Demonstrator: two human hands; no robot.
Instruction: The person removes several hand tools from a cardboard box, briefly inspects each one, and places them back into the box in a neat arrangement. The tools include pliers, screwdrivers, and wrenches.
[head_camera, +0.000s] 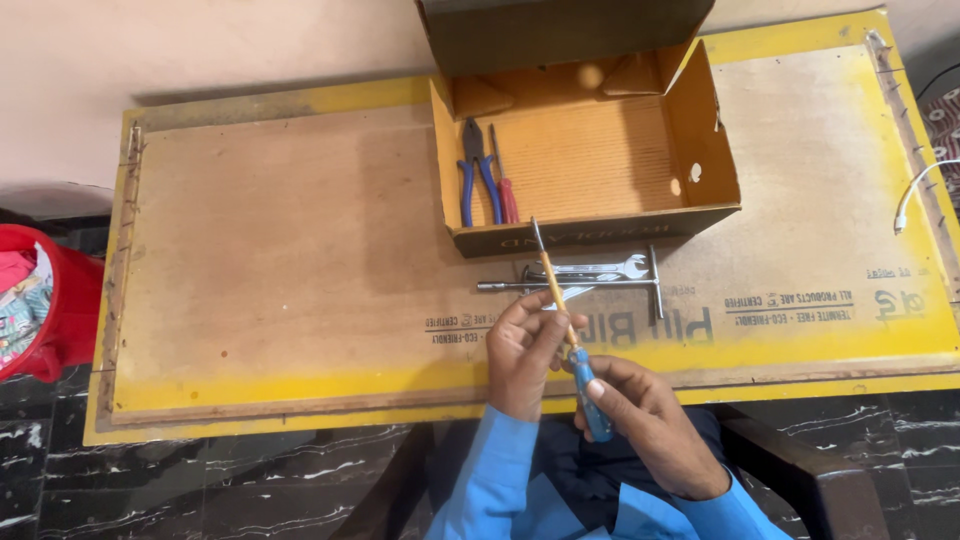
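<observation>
A screwdriver (556, 285) with a blue handle and a long orange shaft points away from me towards the box. My right hand (650, 420) grips its blue handle near the board's front edge. My left hand (525, 345) pinches the shaft partway up. Just beyond the tip lie a T-shaped metal wrench (640, 284) and an open-ended spanner (610, 267) on the board. Behind them stands an open cardboard box (705, 140) holding blue-handled pliers (472, 170) and a small red-handled screwdriver (505, 190) at its left side.
The work surface is a yellow-edged plywood board (260, 270) on a dark marble floor. A red bag (45, 310) sits at the left. A white cable (915, 195) hangs at the right edge. A dark chair arm (800, 470) is at my right.
</observation>
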